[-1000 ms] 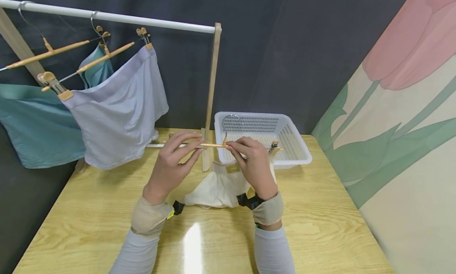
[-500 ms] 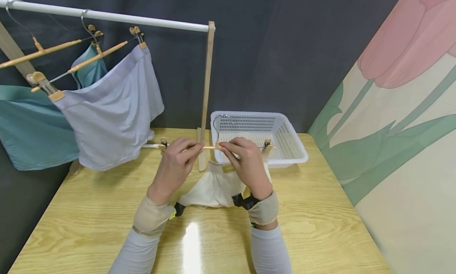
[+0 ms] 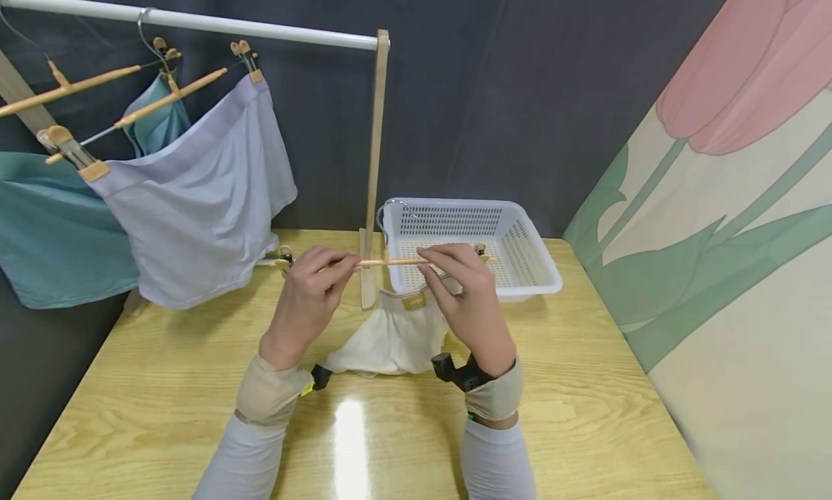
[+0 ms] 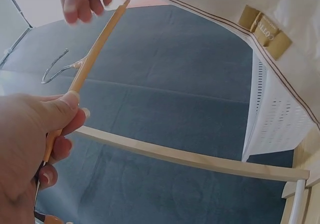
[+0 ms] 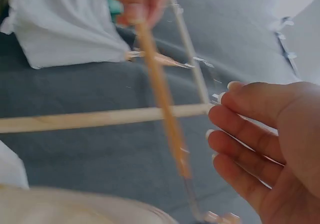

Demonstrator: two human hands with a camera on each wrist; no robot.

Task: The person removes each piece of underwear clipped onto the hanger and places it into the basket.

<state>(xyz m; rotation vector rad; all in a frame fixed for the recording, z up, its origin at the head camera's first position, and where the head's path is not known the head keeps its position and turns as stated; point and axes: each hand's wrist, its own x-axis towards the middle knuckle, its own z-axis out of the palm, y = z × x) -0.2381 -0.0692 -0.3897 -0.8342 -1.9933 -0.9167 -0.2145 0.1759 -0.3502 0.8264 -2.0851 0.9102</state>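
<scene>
My left hand (image 3: 302, 298) pinches the orange bar of a clip hanger (image 3: 393, 262) between thumb and fingers, left of its metal hook. My right hand (image 3: 471, 305) is beside the bar's right half; in the right wrist view its fingers (image 5: 245, 134) are apart from the bar, loosely bent, holding nothing. Cream underwear (image 3: 393, 337) with a brown-edged waistband hangs below the hanger, its lower part near the tabletop. In the left wrist view its gold label (image 4: 267, 32) shows. Hanger clips (image 3: 481, 250) stick out past both hands; their grip on the cloth is partly hidden.
A white perforated basket (image 3: 552, 276) stands behind the hands on the wooden table (image 3: 572, 413). At left, a rack with a white rail (image 3: 279, 30) and wooden post (image 3: 377, 139) carries lilac underwear (image 3: 201, 196) and teal underwear (image 3: 58, 233) on clip hangers.
My right hand has let go of the bar beside the hook and shifted right. My left hand keeps its pinch, a little farther left, and the hook has tipped leftward.
</scene>
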